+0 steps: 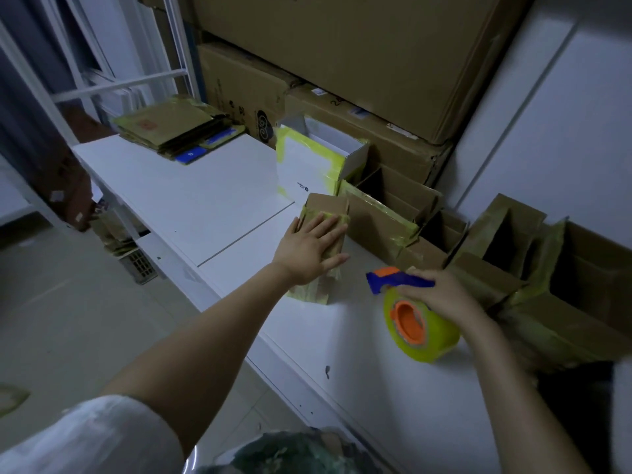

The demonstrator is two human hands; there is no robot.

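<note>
Two hands are at work on a white table [205, 200]. The left hand [309, 249] lies flat, with fingers straight and spread, and presses on the top of a small cardboard box [328, 205]. This box has yellowish tape on it and lies about halfway between the front edge and the back edge of the table. The right hand [441, 295] has its fingers curled around the blue handle of a tape dispenser [408, 314], which has an orange hub and a yellow roll. The dispenser is just to the right of the small box, nearer to the front edge. I cannot tell if the roll touches the table.

Behind the small box, along the back edge, stands a white box [307, 165] with yellow tape. A row of open brown boxes [376, 217] runs from it to the right. A pile of flattened boxes [171, 131] lies at the far left corner. Big cartons [342, 46] are stacked behind the table.
</note>
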